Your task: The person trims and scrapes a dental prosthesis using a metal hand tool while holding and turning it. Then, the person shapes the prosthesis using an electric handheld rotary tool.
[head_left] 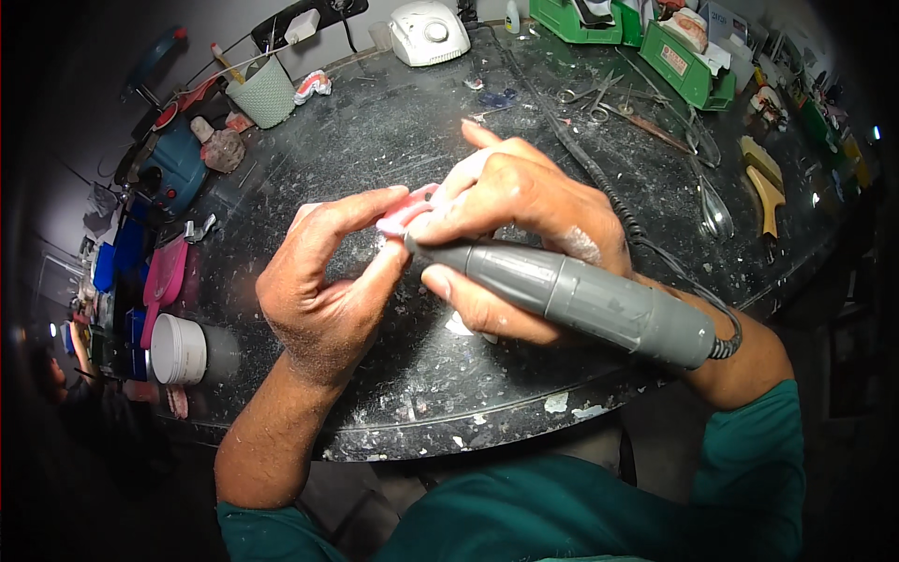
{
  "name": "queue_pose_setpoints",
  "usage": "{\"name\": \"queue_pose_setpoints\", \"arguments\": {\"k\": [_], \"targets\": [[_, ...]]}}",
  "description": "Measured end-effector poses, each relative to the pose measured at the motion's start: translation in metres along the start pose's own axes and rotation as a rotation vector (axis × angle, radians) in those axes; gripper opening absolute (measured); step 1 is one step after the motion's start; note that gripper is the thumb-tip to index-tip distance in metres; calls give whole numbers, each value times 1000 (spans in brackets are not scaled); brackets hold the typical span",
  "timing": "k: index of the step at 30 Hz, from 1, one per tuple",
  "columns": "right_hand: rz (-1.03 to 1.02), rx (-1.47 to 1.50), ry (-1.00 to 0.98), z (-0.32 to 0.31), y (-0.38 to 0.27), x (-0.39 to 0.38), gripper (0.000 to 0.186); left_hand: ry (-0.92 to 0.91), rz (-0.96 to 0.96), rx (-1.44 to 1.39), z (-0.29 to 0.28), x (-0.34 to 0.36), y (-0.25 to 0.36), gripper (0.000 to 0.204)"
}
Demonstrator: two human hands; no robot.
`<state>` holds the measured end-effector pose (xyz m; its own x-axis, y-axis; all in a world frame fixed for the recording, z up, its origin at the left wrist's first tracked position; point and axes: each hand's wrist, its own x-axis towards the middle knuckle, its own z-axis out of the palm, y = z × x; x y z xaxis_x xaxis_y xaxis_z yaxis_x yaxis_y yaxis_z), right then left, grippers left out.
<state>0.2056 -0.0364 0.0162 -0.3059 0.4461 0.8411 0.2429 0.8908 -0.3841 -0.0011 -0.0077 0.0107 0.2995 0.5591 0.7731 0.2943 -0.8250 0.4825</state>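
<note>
A pink denture is pinched between the thumb and fingers of my left hand, above the middle of the workbench. My right hand is closed around a grey rotary handpiece, its thumb beneath the body and its fingers over the top. The handpiece's narrow front end points left and meets the denture's lower edge; whether the tip touches it I cannot tell. Fingers of my right hand rest against the denture's right side and hide part of it. Pale dust clings to my right hand.
The handpiece's coiled cord runs back toward a white control box. Scissors, a brush and green bins lie to the right. At left stand a white tub, a pink dustpan and a textured cup.
</note>
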Motion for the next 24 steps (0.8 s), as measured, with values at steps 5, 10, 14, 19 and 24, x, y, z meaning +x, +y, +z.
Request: {"name": "queue_pose_setpoints", "arguments": {"k": [5,10,14,19,24], "targets": [[-22,-79,62,0,-2,2,28,-22,-12,30,1,-1,-2,30],[9,-195,110,0,1,-1,31,3,-94,47,2,-1,-1,27],[33,-173,19,-3,-5,1,31,-20,-74,64,1,-2,-1,25],[17,-221,55,-2,-6,2,31,-15,-77,84,-1,-2,-3,22],[7,-145,86,0,-1,3,30,7,-101,9,2,-2,1,23]]}}
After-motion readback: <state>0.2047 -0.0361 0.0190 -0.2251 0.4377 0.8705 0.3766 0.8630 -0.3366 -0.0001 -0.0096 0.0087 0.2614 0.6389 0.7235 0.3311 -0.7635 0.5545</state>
